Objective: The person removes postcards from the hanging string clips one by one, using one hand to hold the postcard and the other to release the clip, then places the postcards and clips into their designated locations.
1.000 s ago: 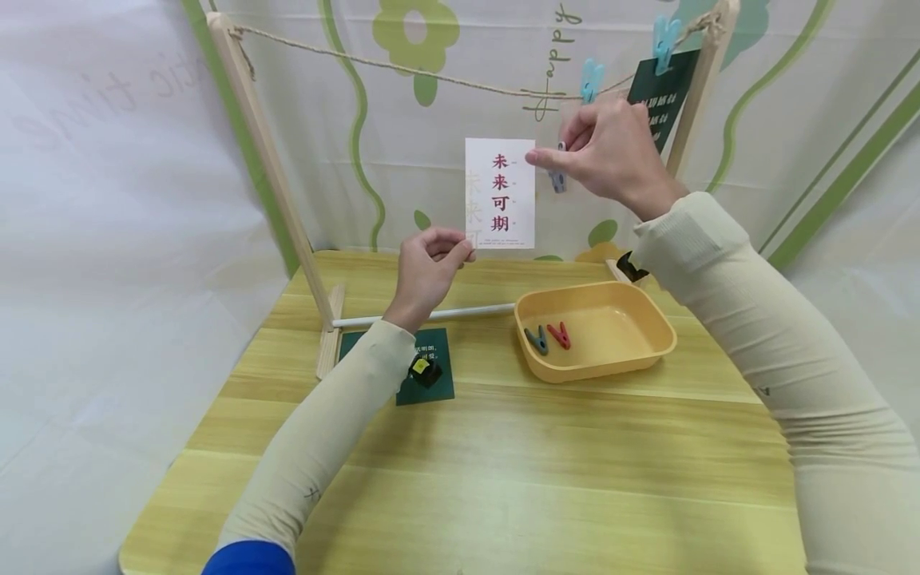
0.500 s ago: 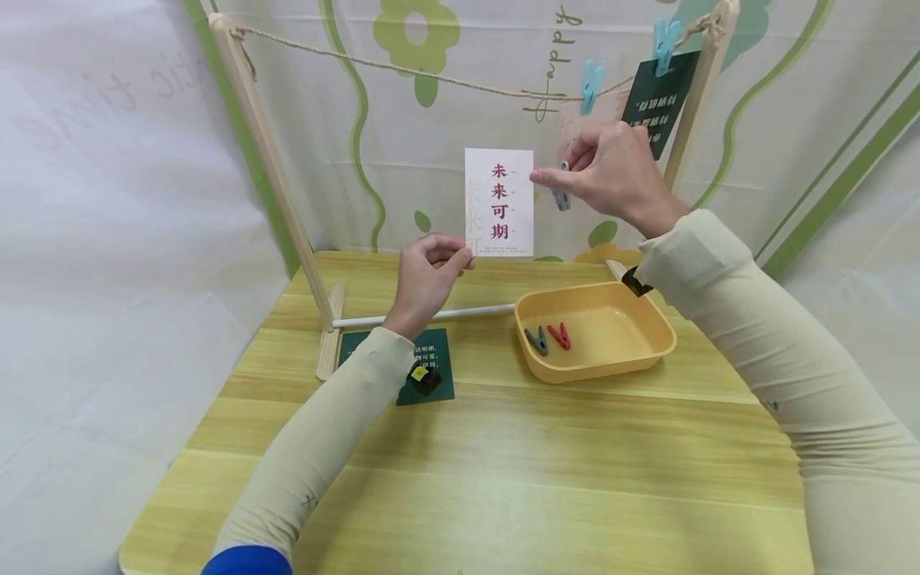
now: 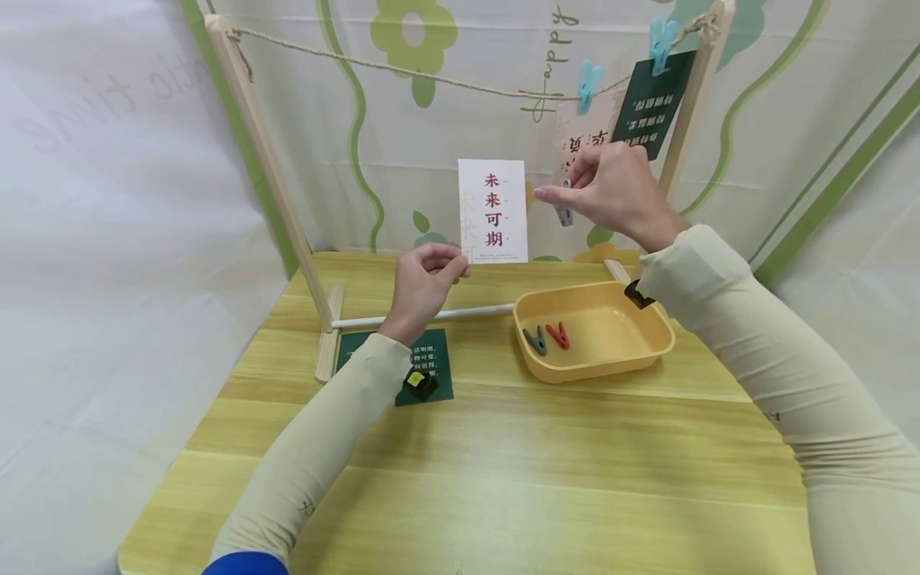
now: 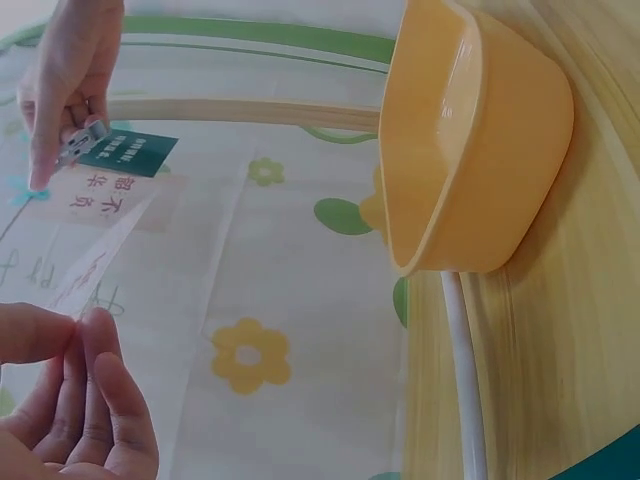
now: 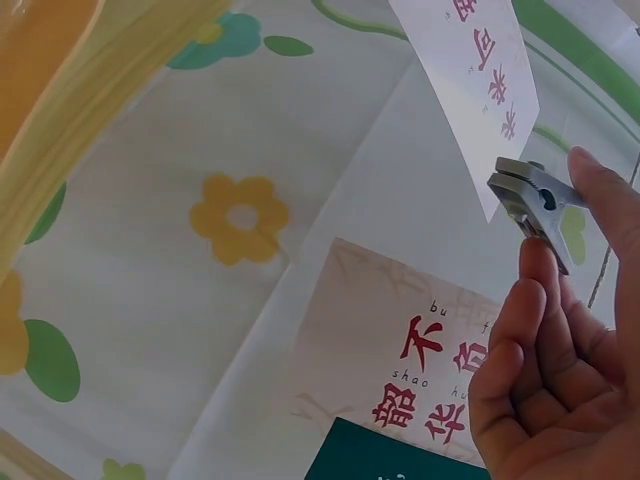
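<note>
A white card (image 3: 493,216) with red characters stands upright in front of the backdrop. My left hand (image 3: 422,289) pinches it at the lower left corner between thumb and fingers, as the left wrist view also shows. To the right of the card, my right hand (image 3: 621,188) pinches a grey clothespin (image 5: 535,200) by its handles. In the head view a gap separates the right thumb from the card's edge. Behind this hand hang a pink card (image 5: 360,320) and a dark green card (image 3: 656,104), clipped by light blue clothespins (image 3: 588,86) to a rope (image 3: 402,68).
The rope sags between two wooden posts (image 3: 269,160). A yellow tray (image 3: 592,369) on the wooden table (image 3: 532,479) holds a grey-green and a red clothespin (image 3: 557,335). Partly under my left forearm lies another dark green card (image 3: 434,351). A white rod (image 3: 474,312) runs behind the tray.
Both hands have come down a little, with the white card and the grey clothespin. The right thumb has parted from the card's edge. More of the hanging pink card now shows.
</note>
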Demonstrator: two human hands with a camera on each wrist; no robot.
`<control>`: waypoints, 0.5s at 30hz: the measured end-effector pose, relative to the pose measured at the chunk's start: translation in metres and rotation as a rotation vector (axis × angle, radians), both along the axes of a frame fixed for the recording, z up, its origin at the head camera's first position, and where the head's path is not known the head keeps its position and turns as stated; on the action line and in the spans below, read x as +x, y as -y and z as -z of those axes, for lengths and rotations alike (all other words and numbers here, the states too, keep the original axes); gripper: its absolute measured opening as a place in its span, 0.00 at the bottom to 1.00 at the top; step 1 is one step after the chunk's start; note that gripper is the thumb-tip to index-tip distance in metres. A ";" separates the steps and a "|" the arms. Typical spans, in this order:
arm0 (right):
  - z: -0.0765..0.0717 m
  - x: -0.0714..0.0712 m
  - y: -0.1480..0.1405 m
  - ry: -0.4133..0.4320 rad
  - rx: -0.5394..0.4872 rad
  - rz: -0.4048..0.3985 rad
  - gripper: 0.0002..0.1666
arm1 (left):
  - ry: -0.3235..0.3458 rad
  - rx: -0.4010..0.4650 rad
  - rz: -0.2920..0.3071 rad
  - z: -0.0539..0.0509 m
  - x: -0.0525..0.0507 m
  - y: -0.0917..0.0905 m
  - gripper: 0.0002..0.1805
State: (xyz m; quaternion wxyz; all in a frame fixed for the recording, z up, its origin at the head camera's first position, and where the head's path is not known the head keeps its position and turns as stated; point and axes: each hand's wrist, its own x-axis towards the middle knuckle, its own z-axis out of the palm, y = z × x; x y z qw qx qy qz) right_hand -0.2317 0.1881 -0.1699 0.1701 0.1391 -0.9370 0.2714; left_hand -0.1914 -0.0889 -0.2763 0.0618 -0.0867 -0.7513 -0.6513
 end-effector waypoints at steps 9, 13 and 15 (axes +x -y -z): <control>0.012 0.004 -0.004 0.017 0.012 0.004 0.33 | 0.043 0.009 0.003 0.007 0.004 0.002 0.07; 0.016 0.005 -0.008 0.036 -0.016 0.001 0.33 | 0.053 0.010 0.002 0.012 0.007 0.003 0.07; 0.019 0.005 -0.010 0.039 -0.025 0.000 0.32 | 0.056 0.008 0.003 0.013 0.008 0.003 0.07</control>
